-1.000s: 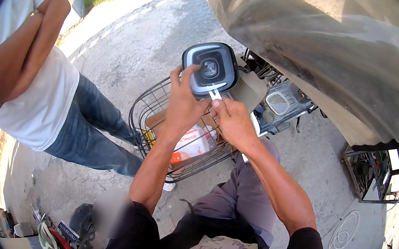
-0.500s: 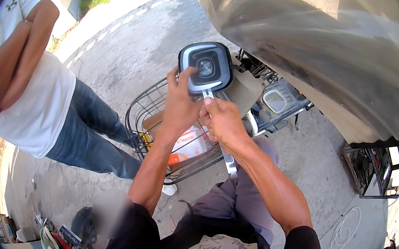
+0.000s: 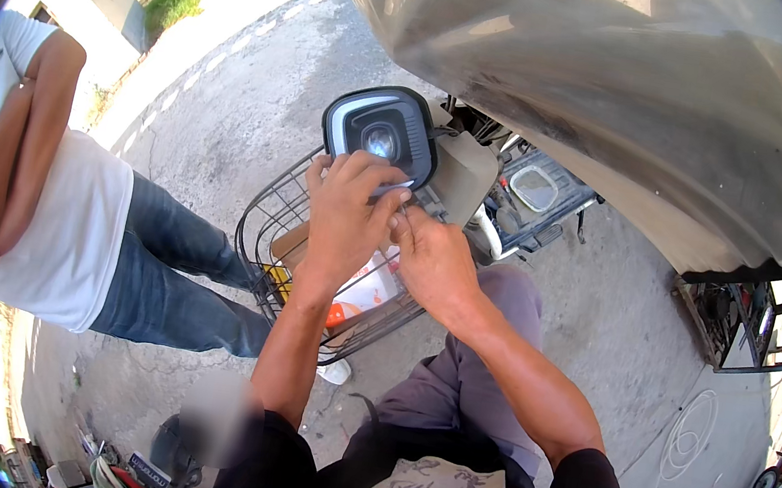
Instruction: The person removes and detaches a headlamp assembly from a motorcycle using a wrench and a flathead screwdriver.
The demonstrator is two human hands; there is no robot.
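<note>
Head view: two bare hands are working close together at one dark, squarish lamp (image 3: 416, 129) with one round lens (image 3: 380, 141), and the lamp is sitting above the far end of one wire basket (image 3: 379, 333). Left hand (image 3: 346, 213) is lying over the lamp's lower edge, fingers bending and close together; whether it is gripping anything firmly, cannot tell. Right hand (image 3: 434, 255) is staying below the lamp's lower edge, fingers curling, fingertips meeting the left thumb; anything it may be holding is being hidden, so cannot tell. One pale strip (image 3: 394, 188) is showing just under the left fingers, mostly covered. Inside the basket, one white package (image 3: 370, 293) with an orange patch is lying, with brown cardboard (image 3: 292, 243) showing beside it. One tan panel (image 3: 468, 170) is standing out just right of the lamp; farther right, one pale-rimmed plate (image 3: 535, 189) is lying on a dark deck (image 3: 569, 181). One other person is standing at left, wearing one white shirt (image 3: 68, 221) and blue jeans (image 3: 173, 289), with one white shoe (image 3: 335, 372) showing near the basket. One big plastic sheet (image 3: 593, 63) is hanging at upper right; below it, one metal frame (image 3: 740, 367) is standing and one white cable (image 3: 703, 443) is lying looped on the ground.
</note>
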